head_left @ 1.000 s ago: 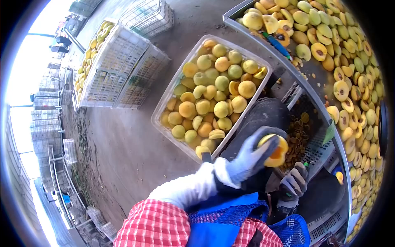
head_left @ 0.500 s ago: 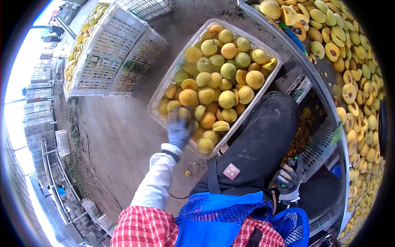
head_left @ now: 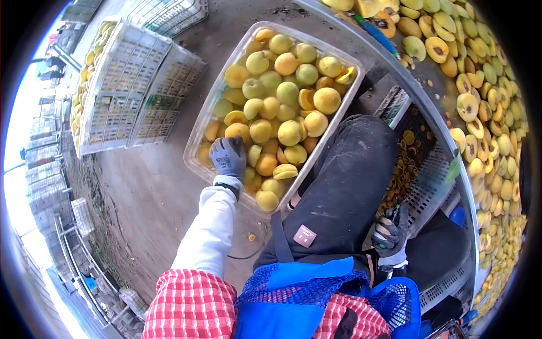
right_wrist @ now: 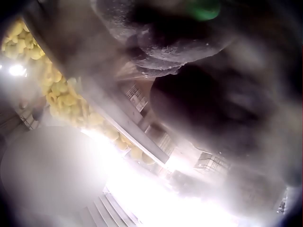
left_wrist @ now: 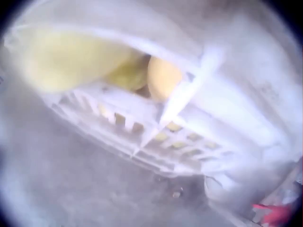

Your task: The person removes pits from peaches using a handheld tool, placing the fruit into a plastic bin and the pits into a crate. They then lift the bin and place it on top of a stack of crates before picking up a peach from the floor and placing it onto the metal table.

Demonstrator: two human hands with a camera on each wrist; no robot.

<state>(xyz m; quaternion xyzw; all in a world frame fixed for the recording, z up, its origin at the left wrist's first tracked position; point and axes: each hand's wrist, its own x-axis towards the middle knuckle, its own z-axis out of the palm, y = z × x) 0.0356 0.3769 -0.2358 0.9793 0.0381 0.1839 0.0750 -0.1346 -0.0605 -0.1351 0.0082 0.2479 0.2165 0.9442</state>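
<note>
Blurred yellow fruit lies inside a white slotted crate beside grey ground.

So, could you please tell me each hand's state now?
Left hand: over the fruit; grip cannot be told.
Right hand: closed, holding a small tool.

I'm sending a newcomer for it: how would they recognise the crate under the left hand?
At the head view's right is a metal-edged table heaped with cut fruit. Just left, beside the dark-trousered leg, sits a pale crate of mostly whole fruit. Unlike the stacked crates farther left, it has the left hand over its fruit.
</note>
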